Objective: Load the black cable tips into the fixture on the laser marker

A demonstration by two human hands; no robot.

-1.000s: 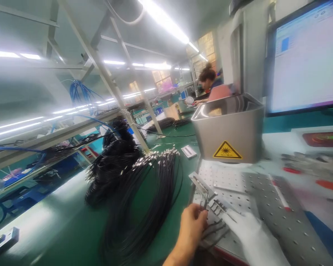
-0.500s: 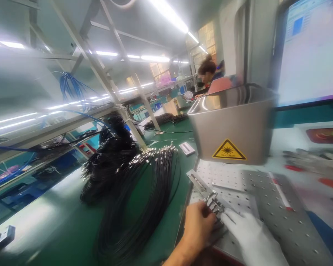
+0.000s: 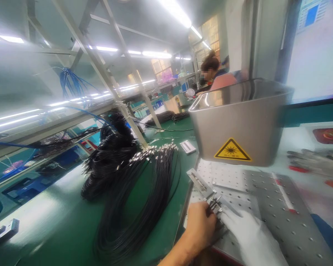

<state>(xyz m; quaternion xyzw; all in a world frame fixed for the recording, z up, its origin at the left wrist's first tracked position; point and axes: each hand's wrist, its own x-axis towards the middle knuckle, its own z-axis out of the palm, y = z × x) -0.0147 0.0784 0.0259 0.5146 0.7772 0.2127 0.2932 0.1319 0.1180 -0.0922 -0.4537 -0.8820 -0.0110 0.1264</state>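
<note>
My left hand (image 3: 201,223), bare, is closed around what look like black cables (image 3: 219,232), whose silvery metal ends (image 3: 215,202) stick out past the fingers. Pressed close against them from the other side is my right hand (image 3: 248,232) in a white glove, its fingertips bent in at the metal ends; what exactly they pinch is hidden. Both hands meet at the near end of a slotted metal fixture (image 3: 200,183), which lies slantwise on a perforated metal plate (image 3: 283,225).
Left of the plate, long black cables (image 3: 158,199) with metal ends lie looped on the green table (image 3: 58,221). A metal housing (image 3: 238,125) with a yellow laser warning sign stands behind the fixture. Gloves (image 3: 316,160) and a monitor (image 3: 319,55) are at right. A person (image 3: 211,70) sits farther back.
The view has shifted slightly, so the housing and monitor appear a little farther right. Both hands stay at the fixture's near end with almost no visible movement.
</note>
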